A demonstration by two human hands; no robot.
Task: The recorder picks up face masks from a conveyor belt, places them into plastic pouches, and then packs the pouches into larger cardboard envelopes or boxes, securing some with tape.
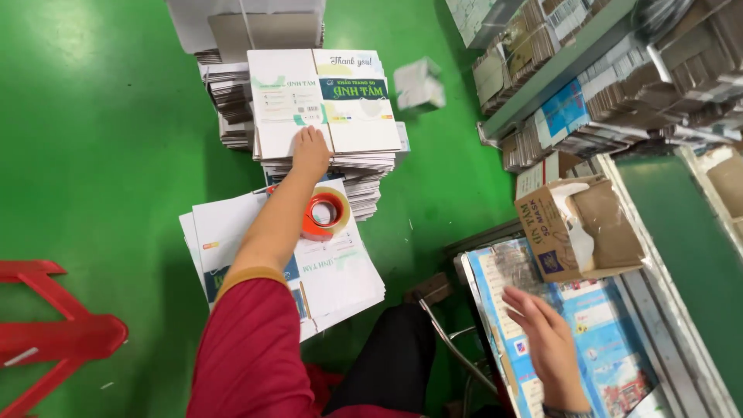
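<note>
From the head camera, my left hand reached out over the green floor and lay flat, fingers spread, on the near edge of the top flat white carton of a tall stack. I could not tell whether the fingertips had hooked under that edge or only pressed on it. A roll of tape with an orange core sat just below my wrist, resting on a second, lower pile of flattened cartons that lay nearer to me. My right hand was well apart from all that, open with the fingers loosely extended, touching the blue printed sheets stacked on the bench at my right. Just beyond it stood an open brown cardboard box with white paper inside. A red plastic stool stood at the far left, and more bundles of flat cartons filled the shelf above the bench.
</note>
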